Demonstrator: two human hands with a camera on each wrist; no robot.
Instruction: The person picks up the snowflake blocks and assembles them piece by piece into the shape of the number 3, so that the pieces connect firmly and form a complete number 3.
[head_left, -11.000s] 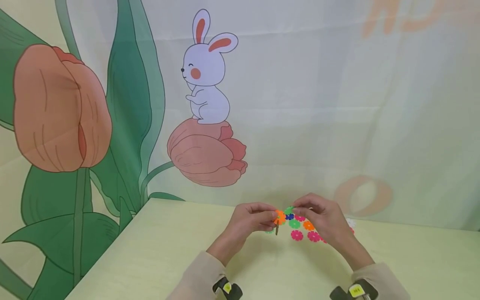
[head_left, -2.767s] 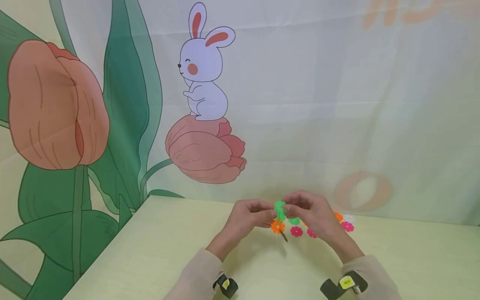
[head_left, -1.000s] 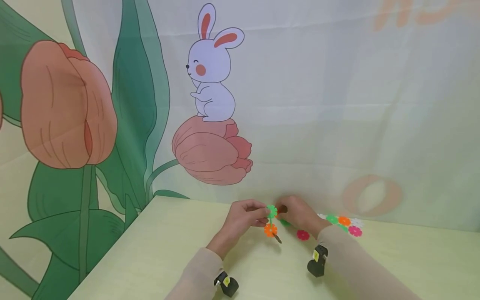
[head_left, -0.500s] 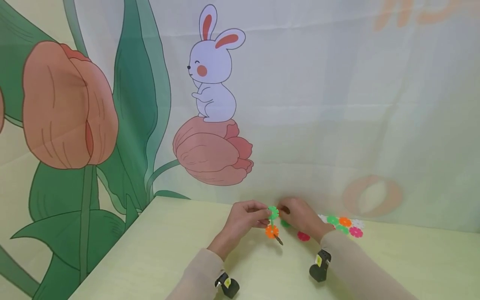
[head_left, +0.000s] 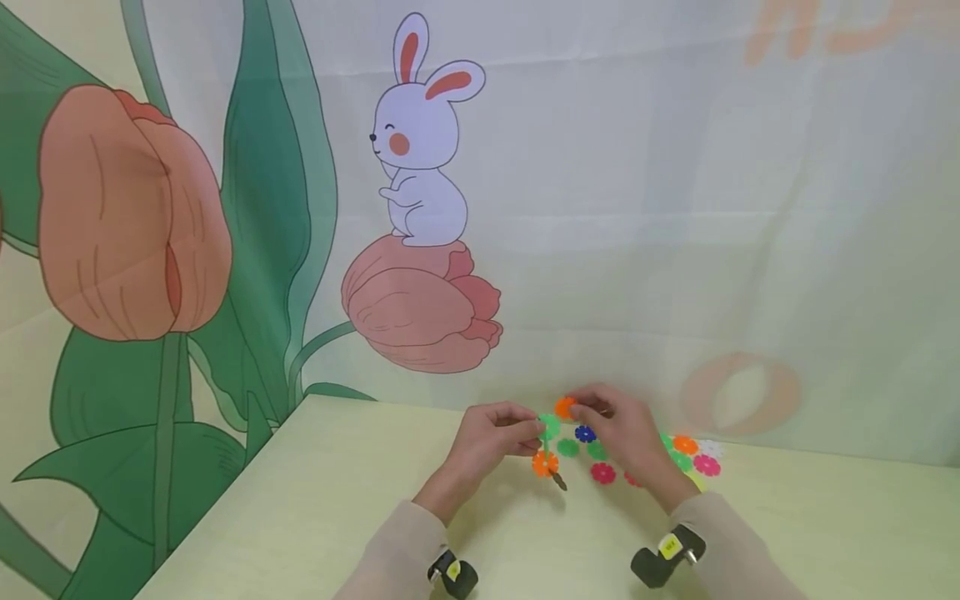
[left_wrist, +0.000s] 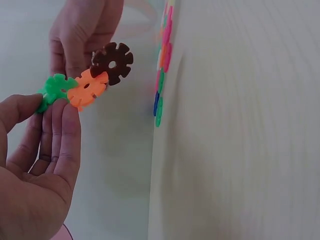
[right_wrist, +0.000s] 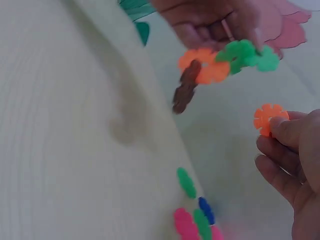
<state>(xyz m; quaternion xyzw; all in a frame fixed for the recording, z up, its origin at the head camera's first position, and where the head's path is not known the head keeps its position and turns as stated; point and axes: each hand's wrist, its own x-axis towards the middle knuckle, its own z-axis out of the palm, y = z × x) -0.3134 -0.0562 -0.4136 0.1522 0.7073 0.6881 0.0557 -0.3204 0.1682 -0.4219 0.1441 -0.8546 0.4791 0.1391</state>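
My left hand [head_left: 491,433] pinches a chain of interlocking snowflake discs by its green end. Below the green disc [head_left: 551,426] hang an orange disc [head_left: 538,464] and a brown disc [head_left: 560,482], seen nearly edge-on. In the left wrist view the brown disc [left_wrist: 121,54] shows its notched face, slotted into the orange one. Two green discs [right_wrist: 240,50] make up the held end in the right wrist view. Between thumb and fingers, my right hand [head_left: 626,429] pinches a single orange snowflake disc [head_left: 565,407], just right of and above the chain, apart from it.
Loose discs lie on the pale table [head_left: 300,492] beneath and beyond my right hand: a blue disc [head_left: 585,433], a pink disc [head_left: 603,473], several green ones and, farther right, another orange disc [head_left: 685,444]. A printed cloth backdrop [head_left: 600,208] rises behind the table.
Earlier, my right hand brought a green disc to the chain, and it joined there. It then reached down among the loose discs and has now risen with an orange disc. My left hand stays nearly still.
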